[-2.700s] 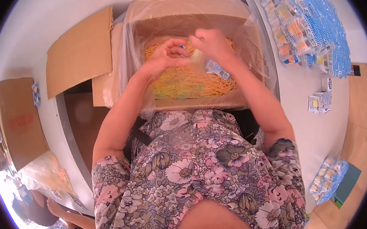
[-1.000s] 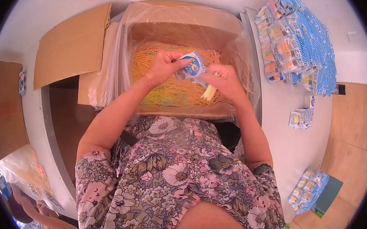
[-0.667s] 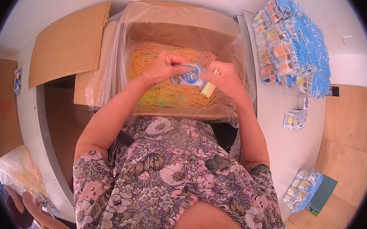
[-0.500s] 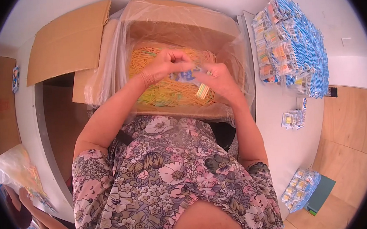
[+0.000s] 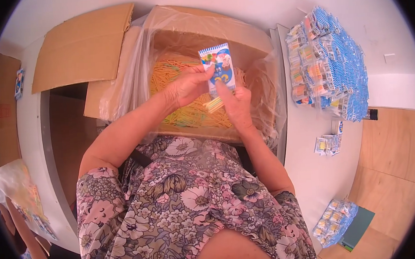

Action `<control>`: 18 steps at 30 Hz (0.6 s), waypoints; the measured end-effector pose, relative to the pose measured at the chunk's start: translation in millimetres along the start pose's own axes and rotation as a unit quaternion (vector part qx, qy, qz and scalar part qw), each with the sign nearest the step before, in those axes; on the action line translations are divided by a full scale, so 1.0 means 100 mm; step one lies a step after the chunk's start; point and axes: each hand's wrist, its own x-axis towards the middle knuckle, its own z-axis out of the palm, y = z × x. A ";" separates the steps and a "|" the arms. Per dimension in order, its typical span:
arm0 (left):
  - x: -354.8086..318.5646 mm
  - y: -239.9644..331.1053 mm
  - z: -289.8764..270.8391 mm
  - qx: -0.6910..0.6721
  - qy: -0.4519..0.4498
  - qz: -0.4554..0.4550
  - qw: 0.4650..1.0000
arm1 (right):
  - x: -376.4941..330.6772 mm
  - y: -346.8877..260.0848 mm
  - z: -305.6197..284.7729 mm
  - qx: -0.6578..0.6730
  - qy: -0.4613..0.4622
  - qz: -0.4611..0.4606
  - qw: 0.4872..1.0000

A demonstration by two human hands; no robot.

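Observation:
My left hand (image 5: 188, 86) pinches the left edge of a small blue and white printed packet (image 5: 218, 67), holding it upright over an open cardboard box (image 5: 254, 39). My right hand (image 5: 235, 104) is under the packet, with a finger against its lower edge and a small bundle of pale yellow sticks (image 5: 212, 104) in its grip. The box is lined with a clear plastic bag (image 5: 131, 67) and holds a heap of thin yellow and orange sticks (image 5: 182, 113).
A big pile of filled blue and white packets (image 5: 327, 58) lies on the white table to the right. A few packets (image 5: 328, 144) sit lower, and a clear bag of packets (image 5: 333, 221) lies at lower right. The box's cardboard flaps (image 5: 81, 47) spread left.
The packet was held low between both hands and is now raised upright, flat face toward me. The right hand has slid beneath it, still gripping the sticks.

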 end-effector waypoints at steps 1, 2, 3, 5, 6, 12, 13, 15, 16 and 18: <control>0.01 0.00 -0.02 -0.002 0.000 0.001 1.000 | 0.00 0.02 -0.03 -0.050 -0.036 0.005 0.998; 0.03 0.02 -0.02 0.010 0.034 0.033 0.999 | 0.01 0.03 -0.10 -0.052 -0.037 0.006 0.998; 0.05 0.04 -0.03 0.023 0.069 0.066 0.995 | 0.03 0.03 -0.23 -0.117 -0.102 0.037 0.987; 0.06 0.12 -0.09 0.147 0.066 0.053 0.986 | 0.09 -0.06 -0.44 -0.183 -0.167 0.069 0.966; 0.04 0.15 -0.09 0.270 0.060 0.035 0.960 | 0.12 -0.18 -0.50 -0.112 -0.152 0.119 0.975; 0.00 0.14 -0.01 0.365 -0.006 -0.014 0.931 | 0.23 -0.27 -0.46 -0.132 -0.143 0.078 0.978; 0.01 0.12 0.02 0.366 -0.008 -0.017 0.930 | 0.21 -0.28 -0.40 -0.076 -0.126 0.064 0.987; 0.01 0.12 0.11 0.263 0.036 0.004 0.964 | 0.17 -0.22 -0.38 -0.070 -0.109 0.060 0.990; 0.01 0.11 0.08 0.265 0.036 0.001 0.964 | 0.15 -0.20 -0.37 -0.066 -0.094 0.055 0.992; 0.02 0.08 0.02 0.289 0.062 0.039 0.955 | 0.09 -0.19 -0.35 -0.087 -0.104 0.045 0.990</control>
